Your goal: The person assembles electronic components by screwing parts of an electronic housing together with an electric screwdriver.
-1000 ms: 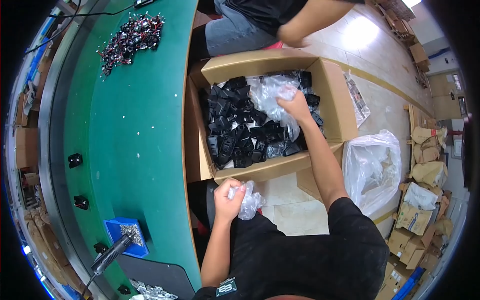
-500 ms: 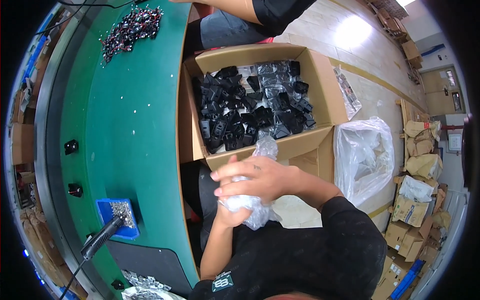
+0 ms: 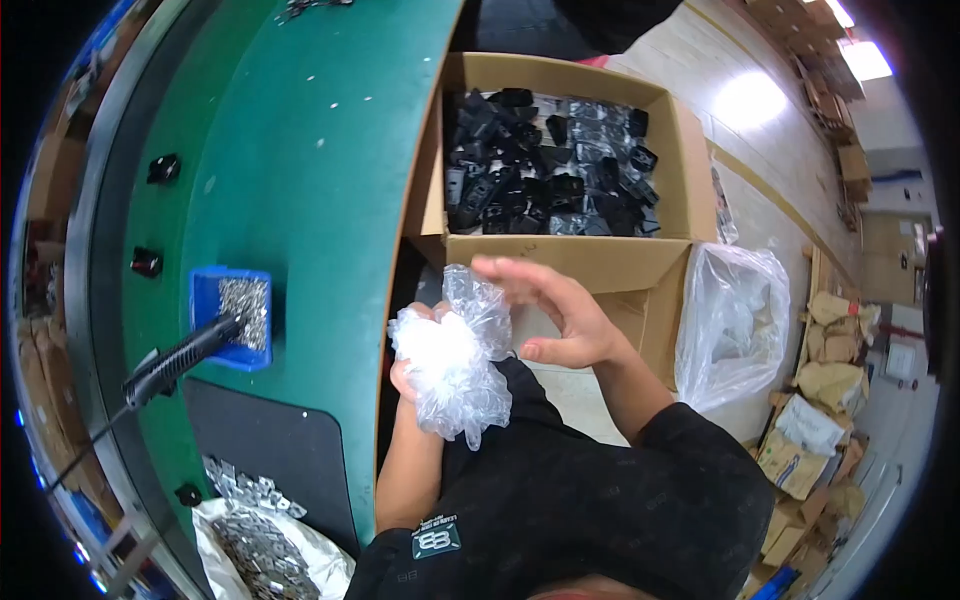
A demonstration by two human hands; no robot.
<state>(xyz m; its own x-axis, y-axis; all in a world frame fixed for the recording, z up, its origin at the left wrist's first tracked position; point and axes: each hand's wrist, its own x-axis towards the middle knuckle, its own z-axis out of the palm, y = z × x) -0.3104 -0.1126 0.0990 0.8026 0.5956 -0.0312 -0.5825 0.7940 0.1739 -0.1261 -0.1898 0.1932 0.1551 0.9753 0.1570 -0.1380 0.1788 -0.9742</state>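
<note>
A crumpled wad of clear plastic (image 3: 460,390), probably thin bags, is bunched in my left hand (image 3: 403,378). The plastic covers most of that hand's palm and fingers; light glares off its middle. My right hand (image 3: 572,318) hovers just right of the wad with its fingers apart and nothing held. Beyond both hands stands an open cardboard box (image 3: 590,250) containing many black plastic housings (image 3: 520,190), some of them in clear bags.
On the green table (image 3: 320,220) at left are a blue tray (image 3: 230,273) of small metal screws, a black electric screwdriver (image 3: 185,358), a dark mat (image 3: 270,430) and a white bag (image 3: 330,570) of metal pieces. A large clear plastic bag (image 3: 735,320) stands right of the box.
My right hand has come off the plastic and opened beside it. The wad has spread out more in my left hand. The view has shifted, with the box now higher in it.
</note>
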